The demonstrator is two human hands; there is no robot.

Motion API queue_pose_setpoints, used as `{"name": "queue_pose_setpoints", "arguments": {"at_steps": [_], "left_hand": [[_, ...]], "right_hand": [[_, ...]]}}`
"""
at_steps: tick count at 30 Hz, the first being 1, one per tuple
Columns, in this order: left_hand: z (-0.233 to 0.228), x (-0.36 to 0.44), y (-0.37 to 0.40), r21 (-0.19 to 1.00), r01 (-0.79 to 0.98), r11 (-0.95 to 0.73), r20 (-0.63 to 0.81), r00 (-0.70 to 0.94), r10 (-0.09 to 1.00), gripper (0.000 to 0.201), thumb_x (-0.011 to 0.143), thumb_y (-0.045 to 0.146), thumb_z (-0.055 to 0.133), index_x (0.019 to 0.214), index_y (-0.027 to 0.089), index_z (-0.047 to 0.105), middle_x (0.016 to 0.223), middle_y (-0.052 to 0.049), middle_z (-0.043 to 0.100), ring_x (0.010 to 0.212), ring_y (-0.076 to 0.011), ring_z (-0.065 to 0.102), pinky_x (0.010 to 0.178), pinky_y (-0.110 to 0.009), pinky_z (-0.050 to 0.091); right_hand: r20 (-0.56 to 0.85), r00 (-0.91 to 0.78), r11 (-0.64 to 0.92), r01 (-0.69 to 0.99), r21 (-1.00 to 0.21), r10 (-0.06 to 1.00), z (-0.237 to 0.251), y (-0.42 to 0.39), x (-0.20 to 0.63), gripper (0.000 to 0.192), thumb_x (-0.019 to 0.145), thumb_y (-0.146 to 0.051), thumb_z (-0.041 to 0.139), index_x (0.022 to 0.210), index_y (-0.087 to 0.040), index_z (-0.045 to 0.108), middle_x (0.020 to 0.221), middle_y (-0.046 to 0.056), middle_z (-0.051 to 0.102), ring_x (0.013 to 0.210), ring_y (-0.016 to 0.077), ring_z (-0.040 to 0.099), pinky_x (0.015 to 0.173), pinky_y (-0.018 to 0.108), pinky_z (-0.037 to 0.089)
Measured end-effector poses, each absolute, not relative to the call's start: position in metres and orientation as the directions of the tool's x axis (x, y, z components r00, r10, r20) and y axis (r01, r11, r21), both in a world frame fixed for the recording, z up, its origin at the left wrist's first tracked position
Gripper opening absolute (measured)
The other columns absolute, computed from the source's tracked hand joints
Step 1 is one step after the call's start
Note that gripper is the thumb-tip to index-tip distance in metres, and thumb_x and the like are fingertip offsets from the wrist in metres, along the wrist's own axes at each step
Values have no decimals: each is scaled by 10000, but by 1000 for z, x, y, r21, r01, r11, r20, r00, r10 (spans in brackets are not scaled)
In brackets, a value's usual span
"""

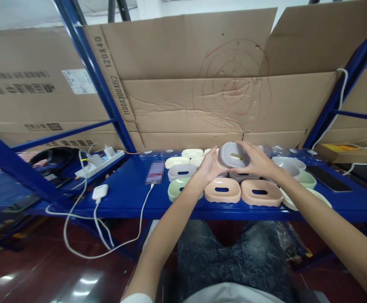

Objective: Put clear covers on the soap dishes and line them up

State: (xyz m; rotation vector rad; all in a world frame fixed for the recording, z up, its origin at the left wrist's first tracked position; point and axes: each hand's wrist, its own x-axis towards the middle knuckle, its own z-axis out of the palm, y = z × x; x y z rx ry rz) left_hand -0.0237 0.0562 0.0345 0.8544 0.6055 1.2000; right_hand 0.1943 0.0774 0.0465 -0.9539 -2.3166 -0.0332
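Observation:
My left hand [208, 168] and my right hand [256, 160] grip a grey oval plastic dish [229, 150] from both sides, raised above the blue shelf. It is tilted so that its slotted face shows; a pale peach rim appears along its lower left edge. Right below stand two peach slotted oval pieces [222, 196]. A green slotted piece [172, 192] sits by my left forearm, with a grey one [177, 171] behind it. Cream ovals [177, 162] lie farther back. My fingertips on the far side of the dish are partly hidden.
Around my right forearm are white bowls [289, 163], a green one [308, 181] and a black phone [328, 178]. To the left are a charging phone [155, 173], a white charger [100, 192], cables and a power strip [103, 162]. Cardboard [177, 101] walls the back.

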Motion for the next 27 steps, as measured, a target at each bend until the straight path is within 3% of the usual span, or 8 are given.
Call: {"name": "queue_pose_setpoints", "arguments": {"at_steps": [5, 8, 11, 15, 20, 27], "left_hand": [[38, -20, 50, 845, -525, 102, 103, 347, 932, 401, 1058, 528, 636, 1146, 163, 779, 1207, -182, 839, 1294, -387, 757, 1037, -531, 655], [37, -16, 49, 867, -498, 28, 142, 301, 943, 204, 993, 333, 757, 1111, 169, 788, 1158, -148, 843, 1192, -334, 791, 976, -465, 673], [37, -16, 50, 882, -470, 20, 122, 269, 955, 171, 896, 157, 836, 1059, 133, 790, 1073, -141, 843, 1090, -300, 808, 960, -431, 663], [47, -21, 53, 896, -443, 27, 101, 265, 959, 115, 917, 92, 782, 1031, 108, 788, 1026, -139, 838, 1010, -271, 809, 957, -440, 652], [65, -25, 52, 905, -426, 16, 101, 249, 963, 83, 920, 60, 753, 981, 112, 773, 947, -119, 826, 952, -250, 793, 1007, -486, 640], [87, -22, 42, 912, -410, 24, 92, 259, 961, 91, 937, 65, 731, 998, 121, 768, 998, -127, 829, 998, -261, 778, 1063, -514, 625]], "right_hand": [[527, -603, 771, 611, -178, 600, 52, 78, 196, 1000, 792, -772, 855, 1578, -243, 537, 1555, 196, 663, 1379, 474, 667, 1158, 609, 545], [491, -605, 755, 626, -194, 627, 57, 79, 195, 977, 791, -782, 846, 1556, -238, 574, 1474, 188, 717, 1287, 479, 708, 1092, 603, 573], [469, -595, 735, 648, -203, 653, 63, 80, 193, 1004, 764, -792, 856, 1556, -236, 586, 1436, 193, 734, 1262, 502, 707, 1074, 629, 569], [492, -610, 761, 619, -194, 621, 70, 81, 190, 1058, 778, -820, 838, 1610, -240, 538, 1550, 199, 669, 1399, 521, 633, 1173, 671, 508], [487, -630, 775, 607, -178, 605, 83, 79, 189, 1070, 816, -789, 833, 1662, -238, 480, 1647, 189, 593, 1496, 482, 574, 1232, 645, 485], [507, -605, 752, 642, -146, 614, 104, 64, 190, 1097, 803, -824, 829, 1657, -217, 504, 1588, 220, 628, 1430, 500, 612, 1178, 671, 527]]}}
